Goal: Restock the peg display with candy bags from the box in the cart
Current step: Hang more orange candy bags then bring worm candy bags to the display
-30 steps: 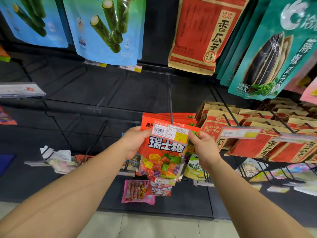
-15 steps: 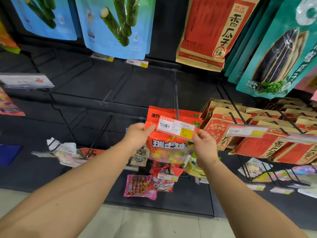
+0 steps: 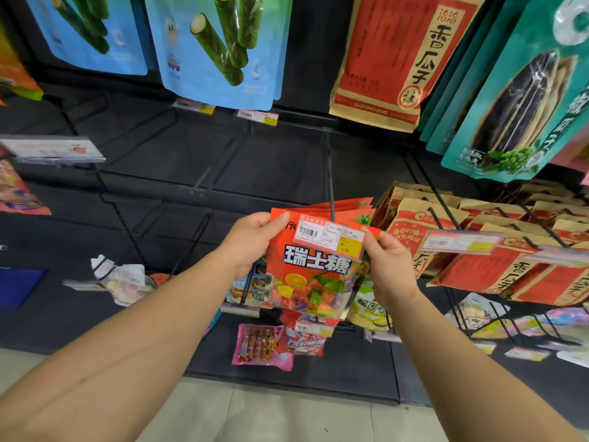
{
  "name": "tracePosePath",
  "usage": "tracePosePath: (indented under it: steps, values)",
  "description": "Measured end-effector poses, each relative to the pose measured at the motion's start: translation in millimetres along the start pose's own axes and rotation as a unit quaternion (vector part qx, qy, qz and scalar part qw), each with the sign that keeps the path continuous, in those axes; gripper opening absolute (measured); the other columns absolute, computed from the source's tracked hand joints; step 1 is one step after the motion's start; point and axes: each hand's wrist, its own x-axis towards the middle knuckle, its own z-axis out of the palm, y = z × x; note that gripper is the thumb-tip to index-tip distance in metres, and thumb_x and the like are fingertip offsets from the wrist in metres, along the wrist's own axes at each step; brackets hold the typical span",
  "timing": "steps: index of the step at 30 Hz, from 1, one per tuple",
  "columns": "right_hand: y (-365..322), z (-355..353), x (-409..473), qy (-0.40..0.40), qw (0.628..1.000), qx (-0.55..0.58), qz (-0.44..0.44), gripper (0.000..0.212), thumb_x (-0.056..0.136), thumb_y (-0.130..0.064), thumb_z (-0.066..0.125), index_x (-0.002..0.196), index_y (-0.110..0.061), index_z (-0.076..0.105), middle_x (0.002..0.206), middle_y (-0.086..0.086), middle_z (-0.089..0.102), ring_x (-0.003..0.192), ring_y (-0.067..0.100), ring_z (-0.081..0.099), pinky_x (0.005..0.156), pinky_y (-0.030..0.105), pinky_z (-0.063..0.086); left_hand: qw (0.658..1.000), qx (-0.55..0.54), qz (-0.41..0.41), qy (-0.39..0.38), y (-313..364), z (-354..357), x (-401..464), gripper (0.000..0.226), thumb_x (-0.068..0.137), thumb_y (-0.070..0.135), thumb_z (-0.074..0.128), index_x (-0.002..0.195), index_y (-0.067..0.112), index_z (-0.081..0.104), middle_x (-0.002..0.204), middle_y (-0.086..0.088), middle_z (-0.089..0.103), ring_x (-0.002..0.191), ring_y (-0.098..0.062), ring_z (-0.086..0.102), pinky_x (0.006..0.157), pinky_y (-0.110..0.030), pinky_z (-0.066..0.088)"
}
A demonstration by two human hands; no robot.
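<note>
A red candy bag (image 3: 314, 272) with white characters and a clear window of coloured sweets hangs at the front of a black peg (image 3: 330, 183). Several more red bags sit behind it on the same peg. My left hand (image 3: 251, 240) pinches the bag's upper left corner, thumb on the front. My right hand (image 3: 387, 266) grips its right edge just under the peg's price tag (image 3: 330, 237). The box and cart are out of view.
Brown and red seed bags (image 3: 446, 247) fill the pegs to the right. Large blue seaweed bags (image 3: 220, 49) and a red seed bag (image 3: 401, 59) hang above. Bare pegs (image 3: 197, 186) jut from the dark panel on the left. Small snack packs (image 3: 261, 346) hang below.
The front candy bag swung up half a second ago and now hangs flat again. Both hands stay at its upper corners. The view has shifted slightly.
</note>
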Motion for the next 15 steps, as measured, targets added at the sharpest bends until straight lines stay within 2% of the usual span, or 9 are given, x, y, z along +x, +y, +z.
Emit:
tracePosePath:
  steps: [3,6,8,12,15]
  values:
    - [-2,5,5,0.025,0.999,-0.024,-0.012,0.016,0.097,-0.028,0.061,0.09,-0.021,0.074,0.086,-0.007,0.078,0.086,0.008,0.072,0.073,0.022,0.053,1.0,-0.001,-0.009,0.024,2,7,4,0.018,0.096,0.035,0.064,0.089,0.021,0.073,0.087,0.0,0.078,0.079,-0.014,0.071,0.073,-0.03,0.056]
    - [-1,6,7,0.042,0.999,-0.017,-0.015,0.018,0.098,-0.026,0.06,0.086,-0.022,0.073,0.08,-0.009,0.077,0.079,0.003,0.072,0.066,0.019,0.053,1.0,0.022,-0.005,0.009,-1,7,5,0.011,0.092,0.031,0.07,0.096,0.021,0.074,0.092,0.002,0.079,0.083,-0.012,0.073,0.069,-0.024,0.054]
    - [0,7,9,0.048,0.998,-0.026,-0.011,0.019,0.098,-0.026,0.06,0.085,-0.021,0.073,0.081,-0.007,0.077,0.081,0.007,0.073,0.068,0.022,0.054,0.999,0.04,0.002,0.0,-3,6,6,0.009,0.089,0.022,0.074,0.098,0.021,0.073,0.094,0.002,0.079,0.084,-0.011,0.074,0.067,-0.023,0.054]
    - [0,10,15,0.063,0.997,-0.045,-0.002,0.018,0.098,-0.027,0.061,0.084,-0.022,0.072,0.085,-0.002,0.078,0.085,0.013,0.074,0.072,0.028,0.056,0.997,0.057,0.001,0.044,-4,10,10,0.006,0.088,0.018,0.075,0.093,0.02,0.072,0.089,0.002,0.078,0.075,-0.008,0.072,0.061,-0.021,0.054]
    - [3,9,20,0.074,0.996,-0.05,-0.009,0.018,0.096,-0.027,0.063,0.083,-0.021,0.073,0.081,-0.003,0.077,0.08,0.012,0.073,0.069,0.026,0.057,0.994,0.087,0.006,0.068,-3,14,13,0.005,0.088,0.02,0.076,0.09,0.02,0.071,0.092,0.0,0.077,0.077,-0.009,0.072,0.066,-0.026,0.055]
